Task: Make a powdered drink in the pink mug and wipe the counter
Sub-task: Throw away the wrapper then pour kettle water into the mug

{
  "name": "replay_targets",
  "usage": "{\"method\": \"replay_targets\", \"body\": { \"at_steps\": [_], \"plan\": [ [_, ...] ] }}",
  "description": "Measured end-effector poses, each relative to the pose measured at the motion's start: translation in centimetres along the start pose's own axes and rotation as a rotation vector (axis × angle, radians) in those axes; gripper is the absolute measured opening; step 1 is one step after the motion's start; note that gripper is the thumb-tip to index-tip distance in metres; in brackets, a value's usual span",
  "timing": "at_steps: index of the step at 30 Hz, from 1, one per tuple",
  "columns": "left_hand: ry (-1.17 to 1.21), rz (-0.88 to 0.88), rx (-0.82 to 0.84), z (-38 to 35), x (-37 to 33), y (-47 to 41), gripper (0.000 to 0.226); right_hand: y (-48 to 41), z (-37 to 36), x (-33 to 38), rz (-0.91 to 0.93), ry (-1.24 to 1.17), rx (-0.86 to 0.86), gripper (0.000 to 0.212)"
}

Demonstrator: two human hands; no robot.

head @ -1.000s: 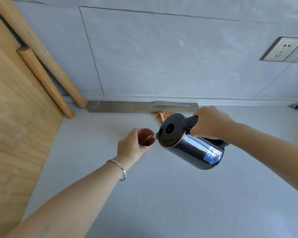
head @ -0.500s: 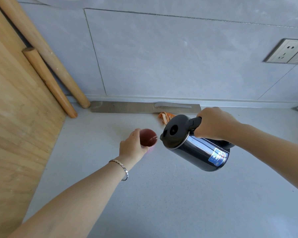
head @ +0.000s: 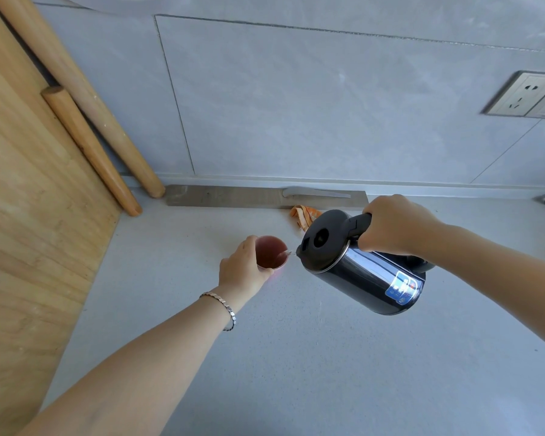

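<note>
The pink mug (head: 272, 251) stands on the grey counter (head: 296, 357) in the middle of the view. My left hand (head: 244, 269) is wrapped around its left side. My right hand (head: 394, 226) grips the black handle of a dark steel kettle (head: 365, 272), tilted with its spout at the mug's right rim. A thin stream of water runs from the spout into the mug. An orange cloth (head: 304, 215) lies crumpled behind the kettle lid, partly hidden by it.
A large wooden board (head: 29, 231) and two wooden rolling pins (head: 88, 146) lean at the left. A grey strip with a knife (head: 315, 193) on it lies along the wall base. A wall socket (head: 526, 94) sits at the upper right.
The kettle stayed tilted over the mug; water is again streaming from the spout, after a pause half a second ago. Both hands kept their holds.
</note>
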State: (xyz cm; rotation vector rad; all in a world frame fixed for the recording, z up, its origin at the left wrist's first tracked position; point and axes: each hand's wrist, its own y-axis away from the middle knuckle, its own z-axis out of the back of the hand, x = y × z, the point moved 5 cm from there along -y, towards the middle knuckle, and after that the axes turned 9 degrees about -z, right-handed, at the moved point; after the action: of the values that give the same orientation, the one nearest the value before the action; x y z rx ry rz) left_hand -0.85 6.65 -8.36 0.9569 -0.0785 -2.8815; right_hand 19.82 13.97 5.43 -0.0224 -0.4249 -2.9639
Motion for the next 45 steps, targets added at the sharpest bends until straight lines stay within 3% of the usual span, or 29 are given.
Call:
{"method": "replay_targets", "body": {
  "at_steps": [45],
  "plan": [
    [0.013, -0.006, -0.004, 0.1, 0.3, -0.2, 0.055, -0.3, 0.6, 1.2, -0.019, 0.015, 0.04, 0.018]
  ]
}}
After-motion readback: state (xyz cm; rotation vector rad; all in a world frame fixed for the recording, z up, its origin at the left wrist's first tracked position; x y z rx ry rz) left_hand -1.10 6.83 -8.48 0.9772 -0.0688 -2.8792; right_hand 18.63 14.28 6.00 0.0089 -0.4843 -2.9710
